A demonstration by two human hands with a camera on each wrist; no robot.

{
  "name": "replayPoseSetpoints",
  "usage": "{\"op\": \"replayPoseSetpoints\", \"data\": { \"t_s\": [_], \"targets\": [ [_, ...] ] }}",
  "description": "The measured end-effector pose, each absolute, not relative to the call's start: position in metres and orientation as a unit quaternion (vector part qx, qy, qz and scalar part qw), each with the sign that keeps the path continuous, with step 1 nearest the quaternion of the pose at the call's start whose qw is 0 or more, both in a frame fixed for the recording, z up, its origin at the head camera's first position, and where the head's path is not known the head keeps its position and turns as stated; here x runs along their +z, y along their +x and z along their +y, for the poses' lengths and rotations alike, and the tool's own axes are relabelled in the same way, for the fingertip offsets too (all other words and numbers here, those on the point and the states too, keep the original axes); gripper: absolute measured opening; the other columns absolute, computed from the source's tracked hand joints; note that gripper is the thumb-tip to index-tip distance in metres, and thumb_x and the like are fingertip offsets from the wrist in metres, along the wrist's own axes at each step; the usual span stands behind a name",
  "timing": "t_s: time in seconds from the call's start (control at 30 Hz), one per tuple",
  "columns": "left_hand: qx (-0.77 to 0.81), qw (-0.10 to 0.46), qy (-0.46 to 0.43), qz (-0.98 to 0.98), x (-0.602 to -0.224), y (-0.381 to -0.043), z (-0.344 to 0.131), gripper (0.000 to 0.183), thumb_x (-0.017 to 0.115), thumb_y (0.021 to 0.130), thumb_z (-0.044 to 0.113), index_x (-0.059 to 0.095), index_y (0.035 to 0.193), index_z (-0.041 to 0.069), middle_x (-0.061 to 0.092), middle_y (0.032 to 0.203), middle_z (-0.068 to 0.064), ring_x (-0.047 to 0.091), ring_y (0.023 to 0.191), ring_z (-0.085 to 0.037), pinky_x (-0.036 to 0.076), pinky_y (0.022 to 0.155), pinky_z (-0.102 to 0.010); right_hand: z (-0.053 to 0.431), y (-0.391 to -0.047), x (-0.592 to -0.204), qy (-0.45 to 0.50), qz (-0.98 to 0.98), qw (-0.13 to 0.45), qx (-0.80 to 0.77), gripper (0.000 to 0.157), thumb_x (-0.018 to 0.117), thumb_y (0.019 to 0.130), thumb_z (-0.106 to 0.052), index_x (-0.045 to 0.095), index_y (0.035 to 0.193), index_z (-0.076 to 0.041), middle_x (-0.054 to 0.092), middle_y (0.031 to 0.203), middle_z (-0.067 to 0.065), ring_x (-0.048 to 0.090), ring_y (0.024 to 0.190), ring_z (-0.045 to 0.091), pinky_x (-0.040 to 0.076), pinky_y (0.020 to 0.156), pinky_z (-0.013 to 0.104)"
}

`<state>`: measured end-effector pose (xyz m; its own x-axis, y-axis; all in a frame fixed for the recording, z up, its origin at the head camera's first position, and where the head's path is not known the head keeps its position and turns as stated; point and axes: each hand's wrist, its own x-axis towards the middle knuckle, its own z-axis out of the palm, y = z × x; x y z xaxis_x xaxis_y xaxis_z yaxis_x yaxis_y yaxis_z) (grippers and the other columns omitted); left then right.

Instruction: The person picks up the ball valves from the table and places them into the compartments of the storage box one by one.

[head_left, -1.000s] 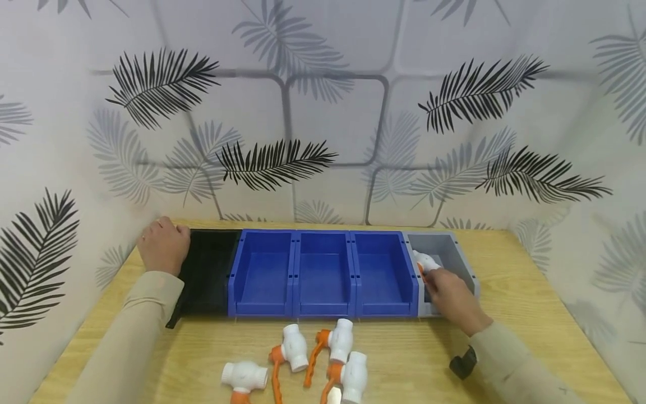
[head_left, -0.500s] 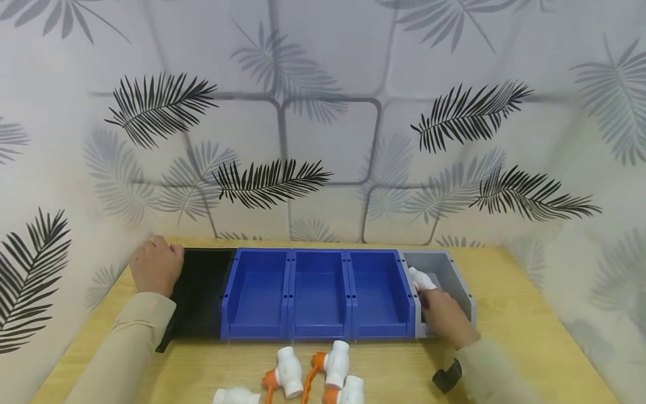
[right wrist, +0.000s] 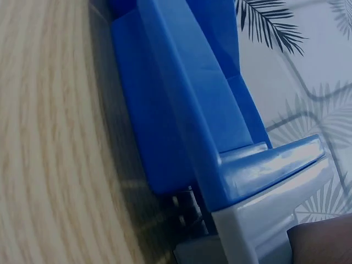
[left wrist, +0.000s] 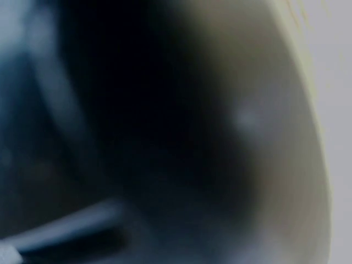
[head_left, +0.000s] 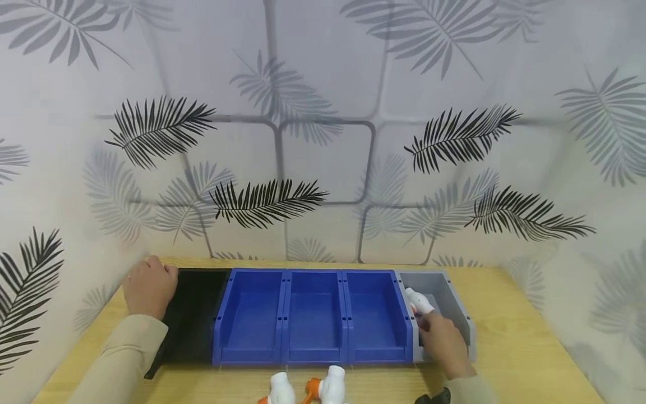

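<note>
My left hand [head_left: 150,287] grips the left rim of a black bin [head_left: 194,314]; its fingertips are hidden. The left wrist view is dark and blurred. At the far right, my right hand [head_left: 444,339] reaches into a grey bin [head_left: 460,320] with bent fingers. They are at the near end of a white ball valve [head_left: 420,302] with an orange handle, lying in that bin. Whether they pinch the handle is hidden. In the right wrist view only part of the right hand [right wrist: 324,242] shows, beside the grey bin's wall [right wrist: 264,220].
Three blue bins [head_left: 315,354] stand in a row between the black and grey ones. Nearer on the wooden table [head_left: 525,359] lie white ball valves [head_left: 333,385] with orange handles, cut off by the frame's lower edge. A leaf-patterned wall [head_left: 323,157] rises behind.
The head view has tilted up, so bins and valves sit lower in it. My right hand has drawn slightly toward the grey bin's front; the valve inside keeps its place. The left hand stays put.
</note>
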<state>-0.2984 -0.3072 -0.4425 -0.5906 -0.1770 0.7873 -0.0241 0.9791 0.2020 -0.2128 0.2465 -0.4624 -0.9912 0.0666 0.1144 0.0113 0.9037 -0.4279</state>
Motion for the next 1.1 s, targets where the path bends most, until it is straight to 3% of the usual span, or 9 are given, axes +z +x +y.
{"op": "replayPoseSetpoints", "data": {
  "t_s": [0.3,0.47,0.7,0.97,1.1],
  "targets": [
    [-0.095,0.435,0.063,-0.893,-0.45,-0.3,-0.302,0.023,0.049,0.076,0.011,0.038,0.062,-0.003,0.036,0.053,-0.019,0.041,0.046,-0.044,0.033,0.043,-0.053,0.249,-0.207,-0.462,-0.047,-0.973,0.041,0.221,0.006,0.062,0.083,-0.009,0.064,0.085,-0.004,0.064,0.078,0.009,0.06,0.069,0.023,0.046,0.061,0.045],
    [-0.103,0.423,0.068,-0.898,-0.447,-0.308,-0.301,0.025,0.047,0.079,0.014,0.038,0.064,-0.004,0.04,0.056,-0.022,0.044,0.05,-0.046,0.034,0.047,-0.055,0.25,-0.209,-0.462,-0.053,-0.972,0.046,0.222,0.015,0.061,0.085,-0.012,0.065,0.096,-0.002,0.066,0.086,0.012,0.063,0.076,0.029,0.047,0.064,0.048],
    [-0.103,0.433,0.067,-0.893,-0.444,-0.311,-0.296,0.025,0.045,0.079,0.014,0.039,0.063,-0.004,0.036,0.054,-0.019,0.044,0.05,-0.046,0.035,0.047,-0.054,0.255,-0.211,-0.466,-0.035,-0.964,0.112,0.239,0.024,0.064,0.083,-0.014,0.066,0.104,-0.002,0.067,0.086,0.009,0.063,0.08,0.028,0.047,0.071,0.048],
    [-0.097,0.457,0.067,-0.882,-0.441,-0.315,-0.294,0.024,0.046,0.079,0.013,0.039,0.062,-0.004,0.039,0.055,-0.022,0.045,0.052,-0.046,0.035,0.048,-0.054,0.244,-0.185,-0.456,0.017,-0.941,0.234,0.244,0.016,0.065,0.08,-0.006,0.067,0.094,0.0,0.066,0.08,0.008,0.062,0.075,0.024,0.047,0.067,0.044],
    [-0.1,0.446,0.068,-0.887,-0.441,-0.317,-0.296,0.025,0.046,0.08,0.013,0.038,0.063,-0.004,0.044,0.059,-0.026,0.046,0.054,-0.047,0.036,0.05,-0.055,0.225,-0.157,-0.438,0.038,-0.948,0.207,0.238,0.023,0.066,0.08,-0.009,0.065,0.101,0.001,0.066,0.088,0.01,0.063,0.079,0.024,0.049,0.07,0.044]
  ]
}}
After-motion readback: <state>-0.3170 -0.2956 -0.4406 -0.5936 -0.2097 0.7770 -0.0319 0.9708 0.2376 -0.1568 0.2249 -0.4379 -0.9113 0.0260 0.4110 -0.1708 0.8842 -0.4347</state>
